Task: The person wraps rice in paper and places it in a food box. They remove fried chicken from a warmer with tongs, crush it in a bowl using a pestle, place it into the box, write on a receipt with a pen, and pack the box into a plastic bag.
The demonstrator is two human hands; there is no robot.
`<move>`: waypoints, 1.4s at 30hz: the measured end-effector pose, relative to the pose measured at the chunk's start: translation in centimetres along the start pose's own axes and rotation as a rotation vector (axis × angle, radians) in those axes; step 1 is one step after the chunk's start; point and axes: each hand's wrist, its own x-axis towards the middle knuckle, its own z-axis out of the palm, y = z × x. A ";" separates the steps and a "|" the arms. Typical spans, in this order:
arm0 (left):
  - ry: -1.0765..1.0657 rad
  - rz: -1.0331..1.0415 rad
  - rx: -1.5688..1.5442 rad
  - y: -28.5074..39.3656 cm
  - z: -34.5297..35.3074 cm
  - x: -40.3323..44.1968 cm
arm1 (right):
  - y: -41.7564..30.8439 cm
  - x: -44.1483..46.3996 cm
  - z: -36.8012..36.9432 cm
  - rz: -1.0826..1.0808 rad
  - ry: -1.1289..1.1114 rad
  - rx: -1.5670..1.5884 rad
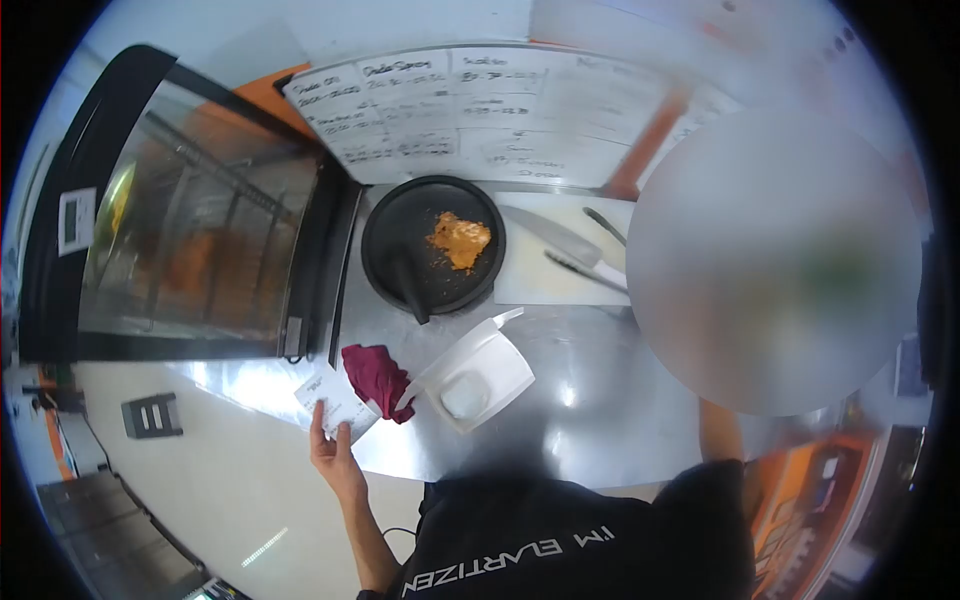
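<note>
My left hand is at the front left edge of the steel counter, with its finger and thumb on a white printed paper slip. Just right of the slip lies a crumpled dark red cloth. Beside the cloth stands an open white takeaway box with a small pale, translucent item in its bottom. My right forearm reaches forward at the right; a large round blur covers the hand itself.
A black stone mortar holds orange-brown crumbled food and a pestle. Right of it, a knife and dark-tipped tongs lie on a white cutting board. A glass-fronted display cabinet stands left; a handwritten whiteboard leans behind.
</note>
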 end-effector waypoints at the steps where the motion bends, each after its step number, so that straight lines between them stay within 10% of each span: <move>1: -0.003 -0.004 -0.034 0.2 -0.3 0.0 | -2.5 -0.4 -2.6 0.043 -0.037 0.003; 5: -0.023 -0.048 -0.011 1.5 0.3 -0.8 | -11.4 0.2 -9.1 -0.060 -0.163 0.143; 18: -0.001 0.253 0.796 -4.3 5.4 -5.1 | -34.5 19.5 -13.2 -0.296 -0.462 -0.758; 27: -0.087 0.174 0.605 -6.3 7.5 -1.0 | -28.8 24.5 -6.8 -0.224 -0.793 -0.369; 42: -0.381 0.186 0.544 -5.4 6.7 3.1 | -23.0 10.1 -13.1 -0.419 -0.420 -0.019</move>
